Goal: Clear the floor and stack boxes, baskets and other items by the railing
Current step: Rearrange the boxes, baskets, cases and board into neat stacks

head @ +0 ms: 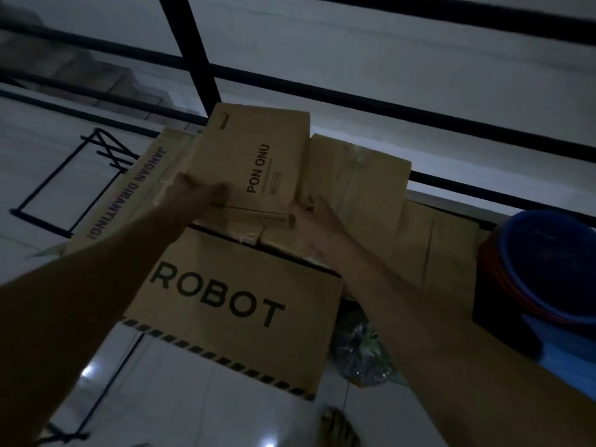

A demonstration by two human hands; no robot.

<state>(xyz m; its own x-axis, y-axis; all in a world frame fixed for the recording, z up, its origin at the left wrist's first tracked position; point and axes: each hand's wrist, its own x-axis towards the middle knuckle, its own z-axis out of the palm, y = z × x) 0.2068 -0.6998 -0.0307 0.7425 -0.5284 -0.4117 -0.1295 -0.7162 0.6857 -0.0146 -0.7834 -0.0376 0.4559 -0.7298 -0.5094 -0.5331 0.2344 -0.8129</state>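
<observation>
A small brown cardboard box (258,153) printed "PON ONU" sits on top of a pile of cardboard boxes by the black railing (354,101). My left hand (196,191) grips its near left corner, thumb on top. My right hand (317,209) holds its near right edge. Under it stands a large box (225,301) marked "ROBOT". A long box (135,191) with "JANGAN DIBANTING" leans at the left, and another plain box (361,175) lies to the right.
Stacked blue and red plastic basins (541,269) stand at the right. A crumpled plastic bag (364,353) lies on the white tiled floor beside the large box. A black wire frame (67,185) stands at the left. My bare foot (338,427) shows at the bottom.
</observation>
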